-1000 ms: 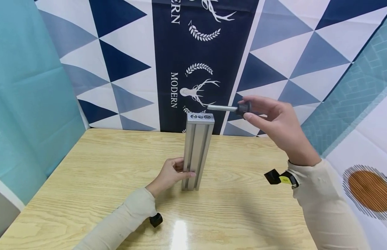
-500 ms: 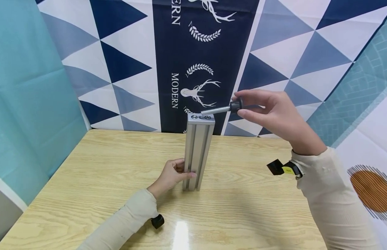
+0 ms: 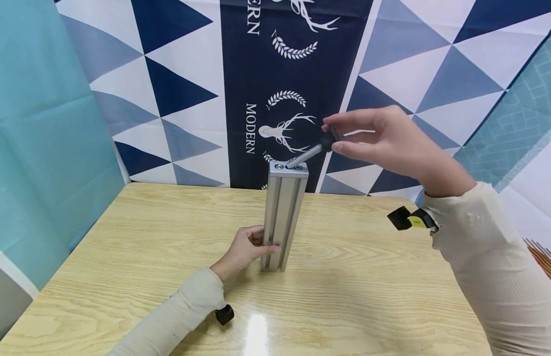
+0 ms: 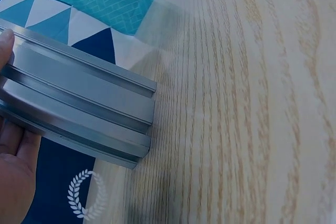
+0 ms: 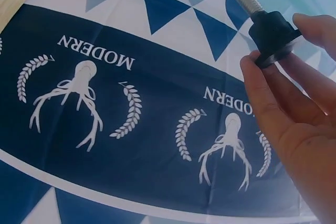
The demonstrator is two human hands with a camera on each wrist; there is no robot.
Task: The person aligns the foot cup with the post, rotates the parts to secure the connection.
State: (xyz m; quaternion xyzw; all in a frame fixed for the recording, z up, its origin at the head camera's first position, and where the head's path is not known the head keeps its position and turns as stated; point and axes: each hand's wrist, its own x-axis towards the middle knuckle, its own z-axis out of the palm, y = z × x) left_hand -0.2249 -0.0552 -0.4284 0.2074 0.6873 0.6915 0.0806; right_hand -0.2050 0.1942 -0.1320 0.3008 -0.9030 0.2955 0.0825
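Note:
An aluminium extrusion point(image 3: 281, 212) stands upright on the wooden table, its end face with several round holes on top. Low on its side, my left hand point(image 3: 245, 249) grips it, thumb across the front and fingers behind. In the left wrist view the grooved extrusion point(image 4: 79, 87) meets the tabletop at its lower end. My right hand point(image 3: 382, 141) pinches the black base of a levelling foot point(image 3: 307, 155) with a threaded metal stud. The stud slants down to the left, its tip at the middle hole. The right wrist view shows the black base point(image 5: 273, 35) between thumb and fingers.
The wooden table point(image 3: 168, 232) reaches back to a patterned cloth point(image 3: 182, 89) hung behind it. A teal cloth point(image 3: 39, 123) hangs at the left. A black wrist camera point(image 3: 224, 314) sits at the left cuff, close over the table.
My right hand has moved left and risen, tilting the levelling foot from nearly level to a steeper slant, its tip now at the middle hole. The left hand and extrusion stay put.

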